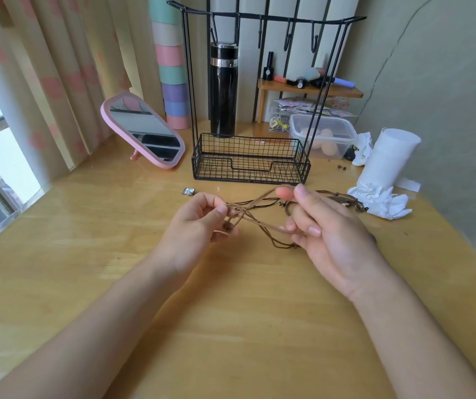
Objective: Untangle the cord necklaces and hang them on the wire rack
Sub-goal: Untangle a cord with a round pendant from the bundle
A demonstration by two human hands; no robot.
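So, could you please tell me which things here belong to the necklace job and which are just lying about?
For the job: cord necklaces, gripped by the left hand and right hand; wire rack.

Lying about: pink mirror, black flask, plastic box, crumpled tissue.

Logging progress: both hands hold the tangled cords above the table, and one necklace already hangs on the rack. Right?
No: the head view shows the wire rack with bare hooks, no necklace hung. The left hand and right hand do hold the tangled cords above the table.
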